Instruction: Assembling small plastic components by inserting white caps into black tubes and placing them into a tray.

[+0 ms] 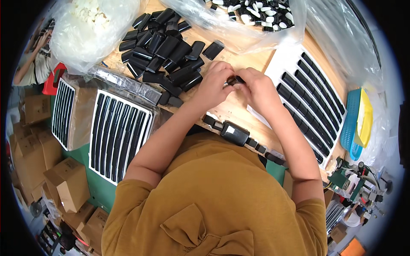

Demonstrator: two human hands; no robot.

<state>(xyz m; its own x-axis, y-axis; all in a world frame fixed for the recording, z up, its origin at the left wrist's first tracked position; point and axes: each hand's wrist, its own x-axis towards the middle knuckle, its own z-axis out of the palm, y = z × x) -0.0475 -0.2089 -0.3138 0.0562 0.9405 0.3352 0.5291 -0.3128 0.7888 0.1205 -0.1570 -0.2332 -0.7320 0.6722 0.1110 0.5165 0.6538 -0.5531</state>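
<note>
My left hand [215,84] and my right hand [259,88] meet over the wooden table, fingers closed in a pinch. Between their fingertips is a small dark piece [232,80], mostly covered, so its exact kind is hidden. Left of my left hand lies a loose pile of glossy black plastic casings [164,53], with a few strays at its edge. On the right, beyond my right hand, a white tray [285,64] carries slanting rows of similar black pieces. A clear plastic bag [239,36] at the far side holds many small black and white parts.
A cloudy bag of whitish parts [92,19] stands at the far left. More filled white trays [121,132] lean beside the table, near cardboard boxes [66,183]. A blue basket [352,121] sits at the right. Dark blocks [235,134] line the table's near edge.
</note>
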